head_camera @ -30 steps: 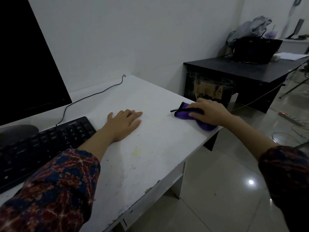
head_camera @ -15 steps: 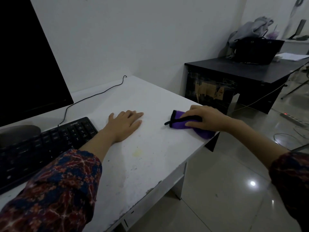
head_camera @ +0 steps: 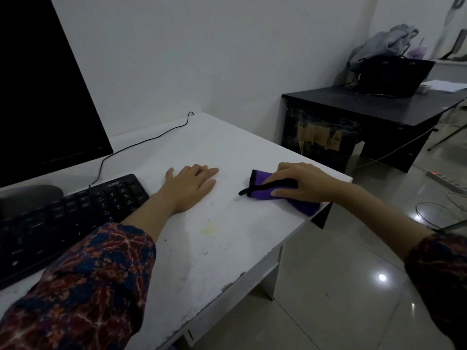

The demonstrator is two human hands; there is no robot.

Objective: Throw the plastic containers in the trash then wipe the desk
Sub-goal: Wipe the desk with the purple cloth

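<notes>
A purple cloth with black trim (head_camera: 260, 185) lies on the white desk (head_camera: 227, 248) near its right edge. My right hand (head_camera: 303, 183) presses down on the cloth and grips it. Flat on the desk, palm down with fingers together, my left hand (head_camera: 192, 185) rests to the right of the keyboard. A yellowish stain (head_camera: 208, 228) and small specks mark the desk surface nearer to me. No plastic containers or trash bin are in view.
A black keyboard (head_camera: 63, 218) and a dark monitor (head_camera: 43, 84) stand at the left, with a black cable (head_camera: 144, 142) running to the wall. A black desk (head_camera: 374, 114) with a black bag (head_camera: 394, 74) stands to the right. A power strip (head_camera: 444, 179) lies on the tiled floor.
My right hand has slid the purple cloth leftwards along the desk, away from the right edge and towards my left hand. My left hand has stayed in place.
</notes>
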